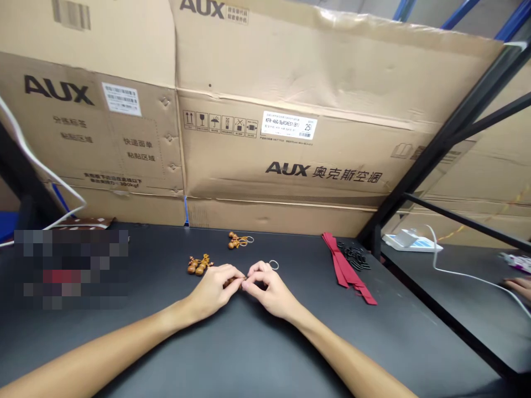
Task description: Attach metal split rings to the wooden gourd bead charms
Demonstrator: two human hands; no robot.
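Observation:
My left hand point(215, 291) is closed in a pinch, with a small brown wooden charm point(229, 282) partly showing between its fingers. Fingertip to fingertip with it, my right hand point(271, 293) also pinches at the charm's end; the fingers hide the exact grip. A metal key ring point(274, 265) shows just behind the right hand; whether it joins the held piece I cannot tell. Left of my hands lie wooden gourd charms point(199, 266) with orange cords and beads. Farther back are another gourd keychain point(234, 241) and its ring.
Dark red ribbon strips point(346, 268) and a pile of black clasps point(354, 256) lie to the right on the black table point(249, 354). Large cardboard panels point(282, 149) stand behind. A black metal frame point(448, 132) rises at right, past which another person's hand point(520, 286) shows.

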